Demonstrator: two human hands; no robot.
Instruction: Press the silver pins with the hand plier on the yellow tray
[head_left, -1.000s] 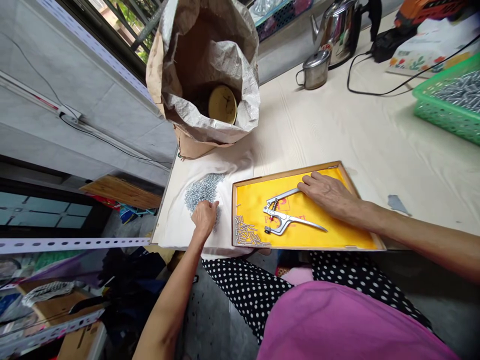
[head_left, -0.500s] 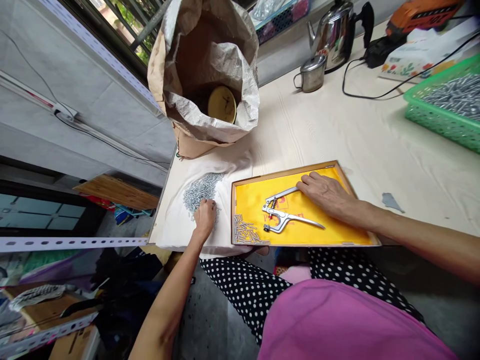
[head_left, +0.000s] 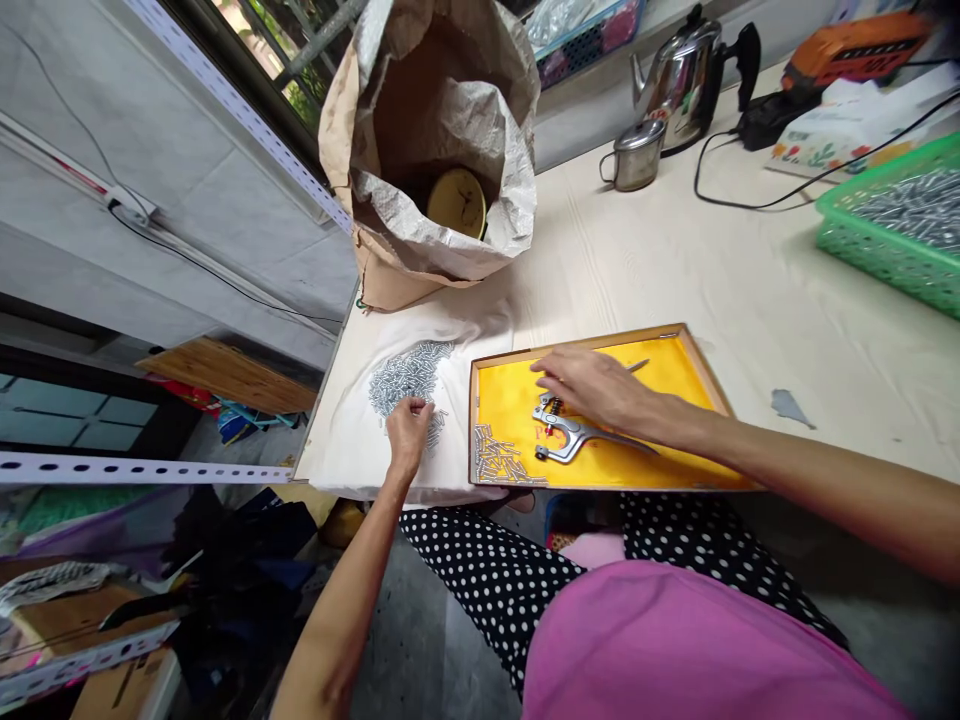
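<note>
My left hand point(head_left: 410, 428) is closed at the lower right edge of a pile of small metal pieces point(head_left: 405, 378) on a white cloth point(head_left: 341, 440); what its fingers pinch is too small to make out. Beside the cloth lies a shallow tray point(head_left: 600, 345) with a yellow bottom. Silver pliers point(head_left: 570, 441) rest in it, and more small metal pieces point(head_left: 496, 460) fill its lower left corner. Over the pliers is my right hand point(head_left: 592, 385), fingers apart, covering part of the upper handle. It does not grip the pliers.
A large paper sack point(head_left: 390, 270) with a round yellowish object inside stands behind the cloth. A metal cup point(head_left: 636, 158), a kettle point(head_left: 684, 85) and a tissue pack point(head_left: 806, 140) are at the back. A green basket point(head_left: 885, 250) of metal parts is at the right.
My right hand has moved left from the end of the pliers' upper handle and now hovers over the pliers. My left hand stays by the pile. The view has shifted slightly.
</note>
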